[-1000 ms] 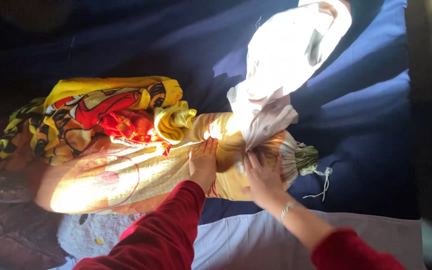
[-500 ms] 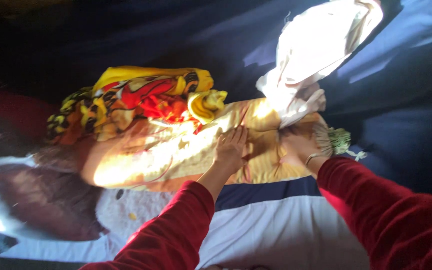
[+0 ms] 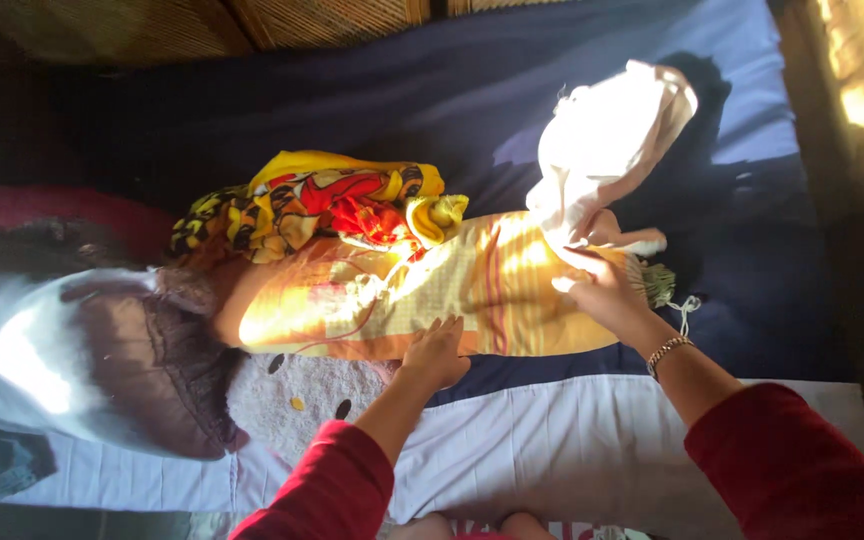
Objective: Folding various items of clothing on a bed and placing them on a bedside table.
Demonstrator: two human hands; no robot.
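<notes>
Left hand (image 3: 439, 352) slid from bolster top to near edge, flat, fingers apart, holding nothing. Right hand (image 3: 602, 290) now pinching white cloth (image 3: 607, 140) at bolster's (image 3: 432, 300) right end, mid-bed (image 3: 352, 110). Bunched yellow blanket (image 3: 312, 200) unmoved on bolster's far side.

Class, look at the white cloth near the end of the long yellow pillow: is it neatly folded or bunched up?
Bunched up: the white cloth lies in loose crumpled folds, gripped by the right hand.
</notes>
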